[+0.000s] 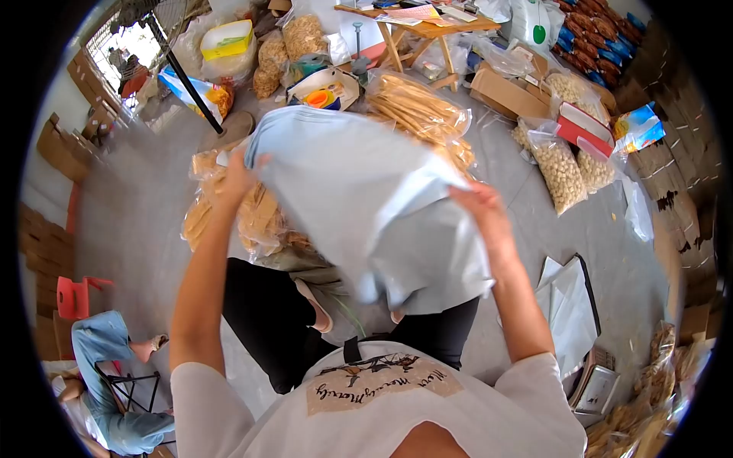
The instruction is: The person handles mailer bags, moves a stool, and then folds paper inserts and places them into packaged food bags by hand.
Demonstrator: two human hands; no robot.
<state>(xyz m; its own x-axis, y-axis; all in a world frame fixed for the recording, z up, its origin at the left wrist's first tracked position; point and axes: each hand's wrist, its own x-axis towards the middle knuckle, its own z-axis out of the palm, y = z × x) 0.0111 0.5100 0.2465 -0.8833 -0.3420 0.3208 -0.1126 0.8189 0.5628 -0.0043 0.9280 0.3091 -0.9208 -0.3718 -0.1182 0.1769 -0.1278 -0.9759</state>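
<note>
A large pale grey-blue plastic bag (pixel 343 183) is spread between my two hands above my lap, its lower part blurred. My left hand (pixel 240 177) is closed on its left edge, near the folded top corner. On the right side, my right hand (pixel 479 202) pinches the bag's edge. Behind and below the bag are clear packs of flat tan food pieces (pixel 262 220) on the floor. Beyond it lies a clear bag of long tan sticks (pixel 416 103).
A wooden folding table (pixel 427 27) with papers stands ahead. Bags of round pieces (pixel 561 172) and a red-and-white box (pixel 585 130) are at right. A black pole (pixel 183 72) rises front left. A seated person's legs (pixel 114 382) show lower left, beside a red chair (pixel 73 298).
</note>
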